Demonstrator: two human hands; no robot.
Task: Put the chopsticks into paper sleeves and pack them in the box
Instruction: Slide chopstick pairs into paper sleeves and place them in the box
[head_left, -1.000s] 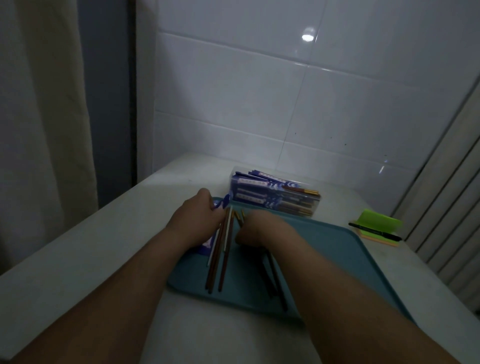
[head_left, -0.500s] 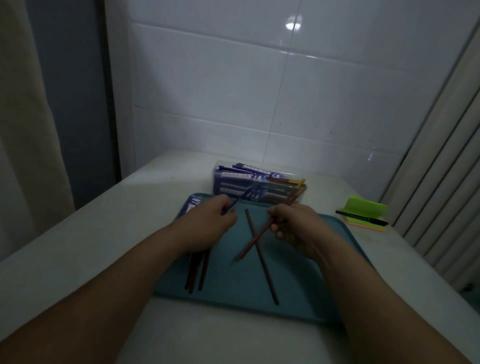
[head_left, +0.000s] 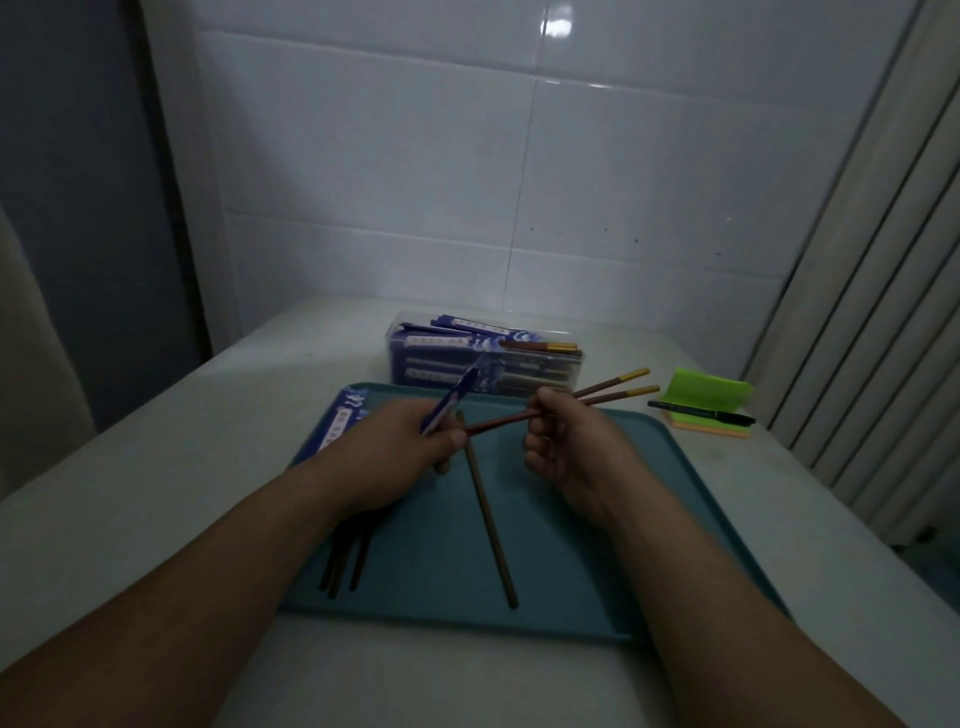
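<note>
**A:** How far along is it? Start at the left.

**B:** On the left edge of the teal tray (head_left: 597, 571) a few spare sleeves (head_left: 343, 422) lie flat, not yet filled. Next, the left hand (head_left: 410, 452) pinches one blue paper sleeve (head_left: 455, 397) and holds it tilted up, above the tray.

**A:** Any loose sticks?

**B:** Yes. A small bundle of dark chopsticks (head_left: 345, 561) pokes out from under the left forearm, and a single chopstick (head_left: 488, 519) lies alone near the tray's middle. All of these are bare.

**A:** And the box?

**B:** The clear box (head_left: 571, 370) stands on the bench (head_left: 171, 457) just behind the tray. It already holds a good stack of sleeved pairs, so I'd judge most of the job done.

**A:** The other hand?

**B:** The right hand (head_left: 566, 447) is curled round a pair of chopsticks (head_left: 501, 421), with the gold ends pointing right and the thin ends at the left thumb, by the sleeve's mouth. I cannot tell if they are inside. Sleeving that pair looks like the current step, and then the loose ones remain.

**A:** Far right?

**B:** Green sticky notes (head_left: 711, 389) with a pen (head_left: 701, 413) on them.
</note>
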